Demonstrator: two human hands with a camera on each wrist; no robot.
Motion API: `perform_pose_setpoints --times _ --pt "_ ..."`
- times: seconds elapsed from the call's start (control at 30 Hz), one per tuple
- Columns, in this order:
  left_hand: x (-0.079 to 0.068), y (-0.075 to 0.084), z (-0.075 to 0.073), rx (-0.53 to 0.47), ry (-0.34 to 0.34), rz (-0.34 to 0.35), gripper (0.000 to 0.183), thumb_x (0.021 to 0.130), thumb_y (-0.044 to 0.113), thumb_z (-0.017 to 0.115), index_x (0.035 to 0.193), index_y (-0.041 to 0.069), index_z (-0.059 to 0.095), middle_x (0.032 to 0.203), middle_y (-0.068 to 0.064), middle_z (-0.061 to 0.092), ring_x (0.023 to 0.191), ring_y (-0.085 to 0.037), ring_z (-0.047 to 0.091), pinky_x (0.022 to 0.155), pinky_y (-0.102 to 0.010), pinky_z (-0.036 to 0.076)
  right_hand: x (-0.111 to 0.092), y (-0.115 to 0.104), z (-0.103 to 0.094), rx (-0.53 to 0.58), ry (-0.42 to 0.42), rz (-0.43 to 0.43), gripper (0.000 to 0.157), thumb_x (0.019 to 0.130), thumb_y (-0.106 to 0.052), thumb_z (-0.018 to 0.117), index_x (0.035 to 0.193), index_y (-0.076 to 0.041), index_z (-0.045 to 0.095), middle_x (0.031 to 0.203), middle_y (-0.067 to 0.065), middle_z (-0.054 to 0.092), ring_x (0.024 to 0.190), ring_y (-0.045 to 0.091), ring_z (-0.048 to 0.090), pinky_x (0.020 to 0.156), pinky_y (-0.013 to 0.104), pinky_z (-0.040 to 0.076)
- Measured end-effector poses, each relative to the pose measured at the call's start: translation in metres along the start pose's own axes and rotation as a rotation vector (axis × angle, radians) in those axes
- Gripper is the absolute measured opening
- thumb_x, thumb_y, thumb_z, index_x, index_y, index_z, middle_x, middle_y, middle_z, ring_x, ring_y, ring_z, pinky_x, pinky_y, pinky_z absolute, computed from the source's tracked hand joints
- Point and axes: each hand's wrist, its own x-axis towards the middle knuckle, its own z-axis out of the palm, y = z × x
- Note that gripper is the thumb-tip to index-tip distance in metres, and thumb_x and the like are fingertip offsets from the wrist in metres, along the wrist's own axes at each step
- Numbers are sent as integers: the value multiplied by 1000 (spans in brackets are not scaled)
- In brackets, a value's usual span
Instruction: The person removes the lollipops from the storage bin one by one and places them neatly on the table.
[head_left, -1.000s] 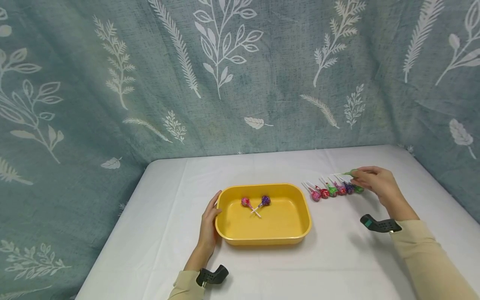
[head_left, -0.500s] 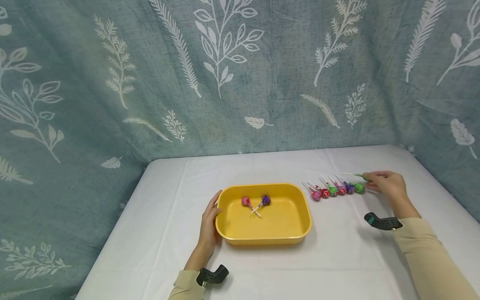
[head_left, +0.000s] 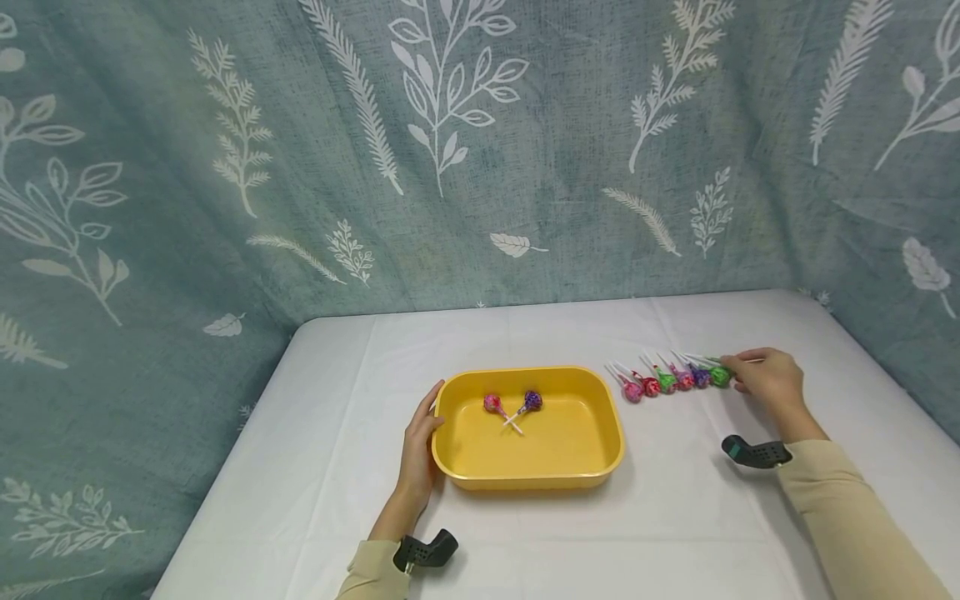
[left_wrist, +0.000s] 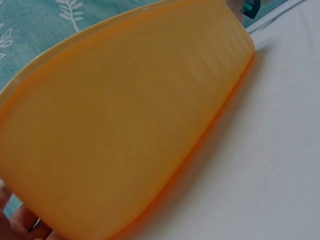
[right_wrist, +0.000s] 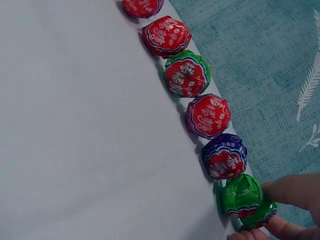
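My right hand [head_left: 771,382] pinches a green lollipop [right_wrist: 261,216] at the right end of a row of wrapped lollipops. Its wrapped head lies against another green lollipop [right_wrist: 242,194], partly hidden by it. Further along the row come a dark blue lollipop [right_wrist: 225,157], red-and-purple ones and another green one [head_left: 666,383], sticks pointing to the back. My left hand [head_left: 417,446] rests along the left side of a yellow tray [head_left: 525,483], its thumb touching the rim. Inside the tray a pink lollipop [head_left: 492,403] and a purple lollipop [head_left: 532,401] lie with sticks crossed.
A white cloth [head_left: 360,467] covers the table. Behind it and along the sides hangs a green-blue curtain [head_left: 480,217] with white leaf prints. The tray stands left of the lollipop row, with a narrow gap between them.
My right hand first moved right with the green lollipop, then came down and slightly left to the end of the row. The left hand and tray stayed in place.
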Motion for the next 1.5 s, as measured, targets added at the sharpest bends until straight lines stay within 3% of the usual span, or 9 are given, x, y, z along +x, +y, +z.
perform_pose_setpoints --times 0.6,0.73,0.9,1.1,1.17,1.27,1.4,1.5 --pt "0 2 2 -4 8 -8 56 93 16 38 148 25 41 149 3 41 133 -21 41 110 -40 31 -12 -11 0 -95 60 -38 58 93 -34 57 125 13 52 111 33 58 70 25 63 55 30 45" --pt "-1 3 2 7 7 -10 56 93 17 38 149 24 39 147 4 43 132 -20 43 110 -39 31 -18 -19 0 -95 93 -96 55 93 -34 58 123 11 54 109 32 59 73 28 62 59 35 45" --pt "-1 3 2 9 7 -14 56 93 17 38 149 24 39 147 6 43 132 -18 43 110 -38 31 -17 -24 4 -77 84 -167 57 92 -39 59 122 10 56 111 31 57 89 37 57 61 37 45" --pt "-1 2 1 7 3 -1 57 93 16 38 149 22 39 149 4 40 134 -20 40 111 -39 30 7 -10 33 -91 98 -306 64 86 -57 59 119 -2 60 106 18 59 84 28 58 43 25 44" --pt "-1 1 1 9 3 3 57 93 16 38 150 21 38 150 3 40 135 -21 40 111 -40 29 0 -21 42 -85 78 -340 58 87 -54 62 118 -4 61 106 16 60 86 28 59 44 28 47" --pt "-1 1 0 8 2 4 57 93 16 38 150 20 38 151 3 38 136 -21 38 111 -41 28 -31 -57 47 -88 12 -391 48 90 -42 64 116 -2 61 106 18 61 92 32 59 52 35 53" --pt "0 1 0 10 2 0 57 93 16 38 150 20 38 151 3 38 136 -22 38 112 -41 28 -73 -103 49 -27 -191 -468 43 93 -32 63 117 3 60 105 21 62 86 33 63 59 35 55" --pt "0 2 0 13 3 -1 56 93 16 38 149 21 38 150 3 39 135 -22 39 112 -41 28 -89 -122 57 14 -351 -492 38 93 -28 63 118 1 60 104 18 63 80 28 66 55 31 54"
